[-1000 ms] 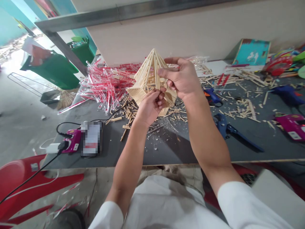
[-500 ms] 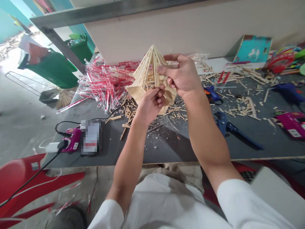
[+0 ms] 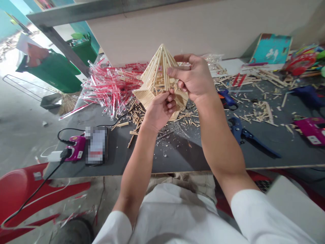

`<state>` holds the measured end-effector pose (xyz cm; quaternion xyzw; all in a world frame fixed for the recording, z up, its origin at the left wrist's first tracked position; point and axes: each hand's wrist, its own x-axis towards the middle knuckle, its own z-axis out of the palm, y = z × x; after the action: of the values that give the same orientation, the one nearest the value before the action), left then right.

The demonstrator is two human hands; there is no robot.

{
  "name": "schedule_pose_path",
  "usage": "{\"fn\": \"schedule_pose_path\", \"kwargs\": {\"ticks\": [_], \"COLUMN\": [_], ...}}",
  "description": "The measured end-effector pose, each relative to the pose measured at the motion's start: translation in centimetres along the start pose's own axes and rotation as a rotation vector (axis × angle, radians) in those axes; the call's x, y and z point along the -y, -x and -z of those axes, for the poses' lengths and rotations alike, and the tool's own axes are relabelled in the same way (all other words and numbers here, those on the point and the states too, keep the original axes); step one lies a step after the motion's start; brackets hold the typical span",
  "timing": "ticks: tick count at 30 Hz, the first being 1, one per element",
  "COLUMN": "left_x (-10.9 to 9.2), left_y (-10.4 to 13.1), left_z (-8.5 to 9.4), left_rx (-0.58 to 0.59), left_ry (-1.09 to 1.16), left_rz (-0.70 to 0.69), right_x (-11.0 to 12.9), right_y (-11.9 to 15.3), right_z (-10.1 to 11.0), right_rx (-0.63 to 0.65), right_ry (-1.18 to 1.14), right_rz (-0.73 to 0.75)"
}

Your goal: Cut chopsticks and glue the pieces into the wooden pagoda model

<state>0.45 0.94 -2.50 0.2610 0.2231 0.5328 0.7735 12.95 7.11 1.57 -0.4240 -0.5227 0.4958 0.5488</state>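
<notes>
A model made of pale wooden sticks [image 3: 156, 76], with a pointed cone-like top and flat flared panels below, stands upright at the middle of the table. My left hand [image 3: 162, 110] is pinched at the lower front of the cone, at the bottom ends of its sticks. Higher up, my right hand [image 3: 194, 76] grips the right side of the cone between thumb and fingers. Both hands hide part of the model's front and right side. Short stick offcuts [image 3: 137, 117] lie around its base.
Red-and-clear plastic wrappers [image 3: 111, 88] heap up at the left. A phone [image 3: 96, 145] and purple power strip [image 3: 76, 148] lie front left. Right of my arm are a blue glue gun [image 3: 227, 99], blue cutter [image 3: 251, 139] and stick scraps [image 3: 264, 113].
The whole view has shifted slightly. Both hands keep nearly the same grip on the stick model, with no other clear movement.
</notes>
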Motion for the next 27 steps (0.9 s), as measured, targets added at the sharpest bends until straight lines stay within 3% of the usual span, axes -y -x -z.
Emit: {"fn": "schedule_pose_path", "kwargs": {"ticks": [14, 19, 24, 27], "left_x": [0.0, -0.1, 0.4, 0.8], "left_y": [0.4, 1.2, 2.5, 3.6], "left_z": [-0.3, -0.3, -0.2, 0.2], "left_rx": [-0.006, 0.016, 0.036, 0.025], "left_ry": [0.043, 0.012, -0.112, -0.319], "left_rz": [0.006, 0.027, 0.022, 0.004], "right_x": [0.3, 1.1, 3.0, 3.0], "right_y": [0.5, 1.0, 2.4, 4.2], "right_z": [0.0, 0.9, 2.7, 3.6], "right_rx": [0.010, 0.016, -0.070, -0.008], "right_ry": [0.078, 0.138, 0.208, 0.247], "right_rz": [0.031, 0.087, 0.242, 0.304]}}
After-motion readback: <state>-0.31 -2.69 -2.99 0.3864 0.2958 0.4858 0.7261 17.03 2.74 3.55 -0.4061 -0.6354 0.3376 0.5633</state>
